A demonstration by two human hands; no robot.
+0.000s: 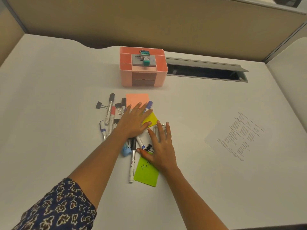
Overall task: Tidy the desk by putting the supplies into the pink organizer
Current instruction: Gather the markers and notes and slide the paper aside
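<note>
The pink organizer stands at the back of the white desk, with a grey box and a teal-capped item in its top compartments. In front of it lies a heap of supplies: several markers, black binder clips, an orange sticky pad, a yellow sticky pad and a green sticky note. My left hand lies flat, fingers spread, on the middle of the heap. My right hand rests flat, fingers apart, over a metal clip and the green note's top edge. Neither hand grips anything.
A printed sheet of paper lies at the right. An open cable slot with a grey lid runs behind the organizer to the right. Beige partition walls enclose the desk at the back and sides.
</note>
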